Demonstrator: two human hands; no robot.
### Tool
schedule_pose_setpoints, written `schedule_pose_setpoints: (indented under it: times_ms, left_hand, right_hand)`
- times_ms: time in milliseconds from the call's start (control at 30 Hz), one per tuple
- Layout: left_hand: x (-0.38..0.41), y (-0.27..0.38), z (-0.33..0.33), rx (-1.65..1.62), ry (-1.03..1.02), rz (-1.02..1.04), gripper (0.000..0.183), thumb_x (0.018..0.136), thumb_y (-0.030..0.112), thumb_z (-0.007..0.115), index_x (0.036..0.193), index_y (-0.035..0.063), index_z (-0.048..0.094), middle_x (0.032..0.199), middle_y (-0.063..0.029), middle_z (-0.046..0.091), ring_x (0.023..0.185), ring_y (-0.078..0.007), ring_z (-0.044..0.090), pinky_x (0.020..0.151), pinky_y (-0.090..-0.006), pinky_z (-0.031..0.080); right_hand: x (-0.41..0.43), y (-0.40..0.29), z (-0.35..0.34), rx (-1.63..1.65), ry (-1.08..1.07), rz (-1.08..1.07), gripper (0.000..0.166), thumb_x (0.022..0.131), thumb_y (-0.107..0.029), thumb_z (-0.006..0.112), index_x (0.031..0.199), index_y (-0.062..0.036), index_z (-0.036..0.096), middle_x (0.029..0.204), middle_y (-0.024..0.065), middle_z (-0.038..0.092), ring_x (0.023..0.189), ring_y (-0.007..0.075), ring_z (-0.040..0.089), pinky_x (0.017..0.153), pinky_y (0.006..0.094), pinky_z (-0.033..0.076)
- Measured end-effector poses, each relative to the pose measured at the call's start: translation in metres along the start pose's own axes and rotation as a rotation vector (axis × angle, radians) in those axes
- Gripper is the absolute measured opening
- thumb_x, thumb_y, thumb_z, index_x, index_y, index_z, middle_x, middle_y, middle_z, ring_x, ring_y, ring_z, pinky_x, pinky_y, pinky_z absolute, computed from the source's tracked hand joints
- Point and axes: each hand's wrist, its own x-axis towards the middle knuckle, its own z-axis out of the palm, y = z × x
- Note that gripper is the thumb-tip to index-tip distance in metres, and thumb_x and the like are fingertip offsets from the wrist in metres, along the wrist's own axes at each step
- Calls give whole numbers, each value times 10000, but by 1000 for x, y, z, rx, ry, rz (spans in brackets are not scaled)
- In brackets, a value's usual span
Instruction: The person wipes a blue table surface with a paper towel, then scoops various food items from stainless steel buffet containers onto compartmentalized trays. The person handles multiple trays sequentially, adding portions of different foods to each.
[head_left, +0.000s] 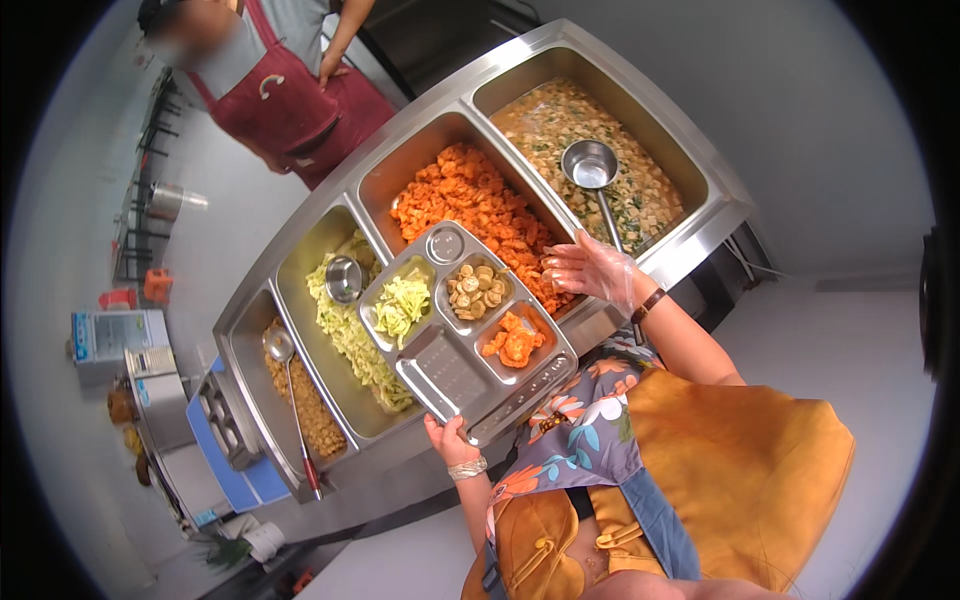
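Note:
My left hand (452, 441) grips the near corner of a steel compartment tray (442, 367), which holds shredded cabbage (403, 307), sliced brown rounds (475, 292) and orange-coated pieces (515, 341). Two other compartments hold no food. The tray is over the steam-table pans. My right hand (592, 271), in a clear plastic glove, has its fingers apart, holding nothing, over the near end of the pan of orange-coated food (472, 195). Beside it, a steel ladle (590, 164) rests in the pan of diced tofu in sauce (555, 105), its handle passing by my wrist.
A second ladle (346, 279) lies in the cabbage pan (330, 330). A long-handled spoon (279, 343) rests in the pan of brown minced food (319, 412). Stacked steel trays (225, 420) stand at the left end. A person in a red apron (292, 105) stands across the counter.

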Motion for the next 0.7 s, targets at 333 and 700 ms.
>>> schedule_pose_setpoints:
  times_ms: [333, 700]
  left_hand:
    - [-8, -9, 30, -100, -147, -50, 359, 625, -106, 481, 952, 35, 431, 807, -47, 516, 669, -122, 495, 593, -219, 416]
    - [-2, 26, -11, -118, -125, -24, 357, 616, -114, 477, 938, 38, 449, 829, -46, 531, 706, -133, 507, 627, -232, 421]
  right_hand:
    - [-77, -34, -69, -659, 824, -565, 180, 715, -227, 630, 673, -79, 537, 551, -28, 455, 483, 86, 399, 459, 250, 335]
    - [-96, 3, 13, -1759, 752, 38, 542, 779, -479, 521, 761, 53, 618, 778, 250, 589, 774, 385, 569, 695, 397, 447]
